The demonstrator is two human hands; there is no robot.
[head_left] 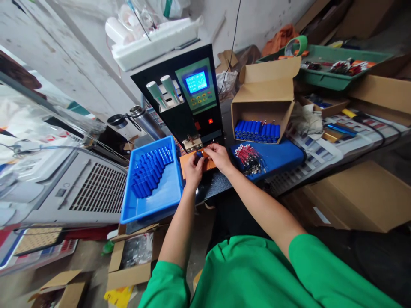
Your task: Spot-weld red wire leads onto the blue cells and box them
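Ctr of frame, blue cell [199, 154] is held in L hand [194, 169] near machine head [192, 145]; R hand [218, 156] pinched narrow, contents can't be told; cell shd be kept steady.

The person wears a bright green shirt [253, 278] of one even, saturated shade, its cloth looking soft and matte. Small creases gather along the upper visible edge of the body of the shirt, and broader, smoother folds spread below them. The left sleeve [167, 284] and the right sleeve [321, 265] are both short and fairly loose, in the same green, each ending in a plain, slightly curved edge. Below these the left forearm [180, 226] and the right forearm [263, 196] are bare, down to the uncovered left hand [193, 170] and right hand [220, 156]. The trousers [237, 216] look black, their details lost in shadow.
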